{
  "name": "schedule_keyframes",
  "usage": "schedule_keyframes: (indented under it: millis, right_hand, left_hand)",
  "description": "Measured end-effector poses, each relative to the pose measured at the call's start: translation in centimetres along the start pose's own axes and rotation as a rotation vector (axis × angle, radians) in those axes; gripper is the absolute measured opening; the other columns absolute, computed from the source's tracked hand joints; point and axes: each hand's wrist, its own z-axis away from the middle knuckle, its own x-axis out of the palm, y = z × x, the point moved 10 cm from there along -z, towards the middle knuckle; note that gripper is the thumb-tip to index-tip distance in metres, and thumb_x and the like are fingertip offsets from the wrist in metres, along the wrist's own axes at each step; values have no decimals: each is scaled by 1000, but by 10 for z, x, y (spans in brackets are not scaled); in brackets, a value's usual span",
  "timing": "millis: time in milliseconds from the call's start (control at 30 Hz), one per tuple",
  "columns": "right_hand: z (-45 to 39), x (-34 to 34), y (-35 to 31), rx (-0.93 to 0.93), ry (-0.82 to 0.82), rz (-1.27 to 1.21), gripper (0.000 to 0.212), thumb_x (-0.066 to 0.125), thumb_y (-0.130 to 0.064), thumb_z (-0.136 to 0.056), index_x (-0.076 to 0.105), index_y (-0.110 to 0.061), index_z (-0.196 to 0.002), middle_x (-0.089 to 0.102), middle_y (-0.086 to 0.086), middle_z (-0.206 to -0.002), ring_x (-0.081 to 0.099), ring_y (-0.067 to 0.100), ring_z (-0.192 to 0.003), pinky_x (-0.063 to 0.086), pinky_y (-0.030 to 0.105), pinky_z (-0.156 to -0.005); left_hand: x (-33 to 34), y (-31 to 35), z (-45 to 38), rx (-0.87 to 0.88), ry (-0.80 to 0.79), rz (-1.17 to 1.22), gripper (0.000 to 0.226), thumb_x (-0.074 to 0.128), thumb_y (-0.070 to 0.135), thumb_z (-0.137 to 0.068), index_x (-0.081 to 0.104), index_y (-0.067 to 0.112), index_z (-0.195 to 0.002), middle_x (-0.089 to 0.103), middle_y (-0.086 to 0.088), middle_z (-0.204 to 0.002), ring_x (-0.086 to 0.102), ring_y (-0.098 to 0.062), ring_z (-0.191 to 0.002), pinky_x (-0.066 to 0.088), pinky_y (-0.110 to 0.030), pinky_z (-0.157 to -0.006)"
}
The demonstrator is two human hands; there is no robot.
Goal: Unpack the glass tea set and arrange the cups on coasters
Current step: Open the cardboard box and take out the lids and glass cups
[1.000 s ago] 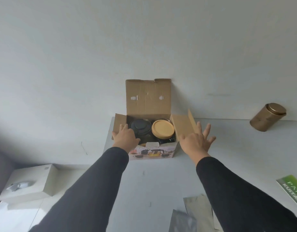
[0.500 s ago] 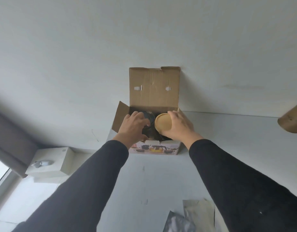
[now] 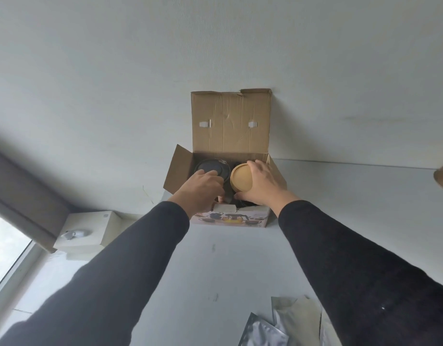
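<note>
My right hand [image 3: 261,184] curls round the rim of a round wooden lid [image 3: 241,178] inside the open cardboard box [image 3: 230,126] at the back of the white table [image 3: 228,258], while my left hand [image 3: 199,189] reaches in beside it, fingertips on a dark round lid [image 3: 210,167]; whether it grips anything I cannot tell. The glass pieces beneath are likely fragile and slippery, so I would lift each by its body, not by a loose lid.
</note>
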Motion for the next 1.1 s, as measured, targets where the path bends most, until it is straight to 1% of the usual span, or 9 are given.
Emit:
schedule_keyframes:
  millis: [167,333,433,567,667,800,900,1000,1100]
  right_hand:
    - [-2,-1,0,-2,10,10,106,79,-44,-67,17,-14,-147,17,9,-154,16,28,-141,24,45,-114]
    - [-3,-4,-2,-10,4,72,105,77,-49,-67,18,-15,-147,24,9,-150,24,28,-138,30,43,-108]
    - [-2,-4,-4,-3,-12,84,103,76,-49,-69,17,-17,-147,23,9,-149,26,28,-136,33,41,-105]
    - [-2,-6,-6,7,-35,87,106,74,-56,-68,16,-18,-148,22,9,-149,28,28,-135,35,40,-104]
    - [-3,-5,-6,13,-39,74,105,75,-53,-68,16,-19,-148,22,9,-149,30,29,-134,36,40,-102]
    - [-4,-4,-5,18,-38,82,103,76,-50,-69,17,-20,-147,22,9,-149,30,30,-134,36,41,-102]
    - [-4,-4,-6,11,-42,82,103,76,-49,-69,17,-19,-147,22,10,-148,29,30,-134,35,41,-103]
    - [-4,-5,-5,8,-36,77,103,76,-48,-68,17,-18,-147,23,11,-149,26,30,-136,32,41,-105]
    - [-5,-3,-7,0,-37,97,102,76,-50,-68,18,-19,-146,27,13,-146,27,31,-134,32,41,-105]
  left_hand:
    - [1,2,-7,27,-54,-71,36,62,31,-84,61,30,-121,59,8,-116,47,-15,-109,39,-29,-86]
    - [2,1,-11,32,-94,-114,42,65,39,-83,60,32,-124,61,9,-118,48,-15,-108,42,-30,-88]
    - [-1,2,-11,41,-72,-147,40,64,38,-84,60,31,-124,63,8,-116,49,-15,-107,41,-30,-87]
    - [-7,5,-9,55,-11,-84,39,59,24,-89,46,32,-125,62,-2,-99,51,-19,-93,41,-30,-82]
    - [-3,9,-7,86,-6,-73,30,52,19,-94,54,34,-119,63,2,-98,49,-17,-94,39,-28,-79]
    - [9,11,-4,108,-59,-180,28,57,28,-94,61,31,-122,62,5,-110,46,-15,-104,39,-27,-79]
    - [12,10,-3,102,-43,-228,27,58,27,-93,63,28,-120,63,6,-109,45,-15,-105,38,-28,-78]
    - [12,14,-5,78,1,-232,18,60,26,-93,67,24,-109,66,7,-97,44,-15,-96,33,-27,-72]
    - [7,11,-7,35,76,-136,22,54,19,-94,54,17,-116,61,0,-90,41,-17,-81,38,-28,-76]
